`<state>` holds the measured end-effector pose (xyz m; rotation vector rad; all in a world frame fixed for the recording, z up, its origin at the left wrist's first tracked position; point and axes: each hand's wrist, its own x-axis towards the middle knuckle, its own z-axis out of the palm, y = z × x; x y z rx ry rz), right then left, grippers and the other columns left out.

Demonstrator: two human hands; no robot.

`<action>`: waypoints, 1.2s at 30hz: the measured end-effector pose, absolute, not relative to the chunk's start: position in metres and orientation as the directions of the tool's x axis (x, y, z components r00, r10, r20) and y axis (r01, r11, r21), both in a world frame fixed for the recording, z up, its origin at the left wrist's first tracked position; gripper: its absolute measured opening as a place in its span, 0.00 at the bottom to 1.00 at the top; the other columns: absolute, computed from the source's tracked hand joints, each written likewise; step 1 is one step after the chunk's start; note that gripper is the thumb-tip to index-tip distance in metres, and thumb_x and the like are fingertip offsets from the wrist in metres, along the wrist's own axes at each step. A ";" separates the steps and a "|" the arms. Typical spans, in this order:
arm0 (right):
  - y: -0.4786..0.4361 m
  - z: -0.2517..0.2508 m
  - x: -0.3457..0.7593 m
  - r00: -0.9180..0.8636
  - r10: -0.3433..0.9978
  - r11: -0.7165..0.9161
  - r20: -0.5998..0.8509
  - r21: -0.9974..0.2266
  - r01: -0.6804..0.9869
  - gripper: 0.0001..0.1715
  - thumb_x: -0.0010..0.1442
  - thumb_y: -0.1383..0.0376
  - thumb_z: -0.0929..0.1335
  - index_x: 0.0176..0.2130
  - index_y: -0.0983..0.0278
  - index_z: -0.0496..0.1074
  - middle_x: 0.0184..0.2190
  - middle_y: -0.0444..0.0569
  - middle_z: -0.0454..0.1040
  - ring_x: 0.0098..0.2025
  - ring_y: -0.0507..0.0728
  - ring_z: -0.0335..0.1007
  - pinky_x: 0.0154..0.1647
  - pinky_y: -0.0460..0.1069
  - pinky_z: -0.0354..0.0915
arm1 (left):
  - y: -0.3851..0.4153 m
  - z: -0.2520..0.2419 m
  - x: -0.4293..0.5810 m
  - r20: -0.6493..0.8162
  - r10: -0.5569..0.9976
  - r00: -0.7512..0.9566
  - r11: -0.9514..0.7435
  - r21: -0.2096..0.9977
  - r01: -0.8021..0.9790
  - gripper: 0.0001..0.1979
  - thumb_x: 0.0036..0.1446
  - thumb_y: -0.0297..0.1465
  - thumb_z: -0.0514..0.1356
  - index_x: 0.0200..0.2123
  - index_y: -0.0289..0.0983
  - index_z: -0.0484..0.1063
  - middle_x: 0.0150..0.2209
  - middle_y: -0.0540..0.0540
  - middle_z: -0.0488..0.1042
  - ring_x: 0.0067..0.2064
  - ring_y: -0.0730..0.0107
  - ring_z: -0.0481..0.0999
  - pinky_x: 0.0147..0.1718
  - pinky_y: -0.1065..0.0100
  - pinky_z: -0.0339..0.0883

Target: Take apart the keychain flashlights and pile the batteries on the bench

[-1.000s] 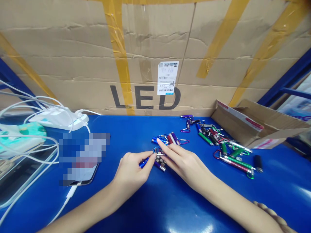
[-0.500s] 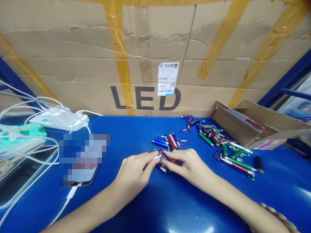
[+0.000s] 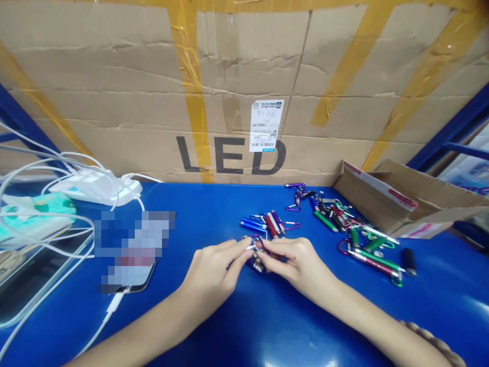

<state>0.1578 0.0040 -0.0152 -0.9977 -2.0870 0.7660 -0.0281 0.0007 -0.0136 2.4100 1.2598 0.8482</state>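
Observation:
My left hand (image 3: 217, 267) pinches a small silver part, largely covered by its fingertips. My right hand (image 3: 296, 260) is closed on a dark blue carabiner (image 3: 263, 241), its fingertips close to those of my left. Beneath the fingertips shows the silver end of a mini flashlight (image 3: 257, 266); the rest of it is hidden. Just beyond my hands lie a blue mini flashlight (image 3: 252, 224), a red one (image 3: 272, 224) and a purple one (image 3: 278, 220), with carabiners beside them.
A loose pile of coloured mini flashlights (image 3: 372, 257) spreads to the right, by an open cardboard box (image 3: 378, 199). On the left are a phone (image 3: 139, 255), a white power strip (image 3: 95, 187) and tangled white cables. A large carton (image 3: 145, 102) stands behind the blue table (image 3: 198, 209).
The view has shifted very slightly. Both hands stay together at the carabiner, with only a tiny movement of the fingers.

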 end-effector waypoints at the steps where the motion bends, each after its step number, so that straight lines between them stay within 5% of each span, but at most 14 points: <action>1: 0.004 -0.015 0.157 -0.462 0.824 0.528 0.329 -0.741 0.415 0.13 0.61 0.66 0.63 0.29 0.69 0.73 0.21 0.45 0.71 0.21 0.49 0.64 0.22 0.42 0.60 | 0.001 -0.014 -0.028 0.372 0.815 0.444 -0.579 0.503 0.641 0.14 0.61 0.30 0.50 0.41 0.37 0.76 0.27 0.48 0.77 0.26 0.70 0.75 0.24 0.74 0.66; 20: -0.006 -0.016 0.146 -0.297 0.880 0.466 0.372 -0.799 0.380 0.11 0.60 0.68 0.63 0.30 0.69 0.73 0.23 0.46 0.70 0.24 0.51 0.64 0.26 0.45 0.61 | -0.006 -0.024 -0.023 0.640 0.661 0.391 -0.705 0.352 0.616 0.10 0.60 0.28 0.54 0.37 0.33 0.74 0.31 0.43 0.80 0.25 0.68 0.79 0.26 0.73 0.72; 26: -0.006 -0.016 0.140 -0.230 0.946 0.287 0.226 -0.915 0.282 0.13 0.60 0.65 0.64 0.30 0.67 0.74 0.22 0.44 0.70 0.23 0.50 0.64 0.25 0.44 0.61 | -0.008 -0.022 -0.019 0.496 0.796 0.347 -0.598 0.553 0.580 0.10 0.59 0.28 0.53 0.35 0.36 0.75 0.29 0.46 0.80 0.25 0.68 0.78 0.26 0.75 0.69; 31: -0.007 -0.015 0.137 -0.189 0.976 0.145 0.106 -0.967 0.208 0.16 0.60 0.61 0.64 0.25 0.66 0.72 0.20 0.43 0.70 0.24 0.50 0.65 0.27 0.44 0.62 | -0.003 -0.003 -0.016 0.089 0.940 0.330 -0.241 0.857 0.455 0.17 0.60 0.32 0.50 0.25 0.33 0.73 0.12 0.53 0.66 0.14 0.77 0.65 0.17 0.78 0.59; 36: 0.001 -0.010 0.138 -0.084 0.988 0.146 0.131 -0.971 0.192 0.18 0.59 0.61 0.65 0.22 0.67 0.71 0.18 0.43 0.69 0.23 0.50 0.65 0.30 0.44 0.63 | -0.012 -0.002 -0.011 -0.117 0.921 0.372 -0.054 0.907 0.419 0.20 0.60 0.37 0.48 0.24 0.33 0.71 0.11 0.55 0.59 0.15 0.78 0.60 0.18 0.76 0.55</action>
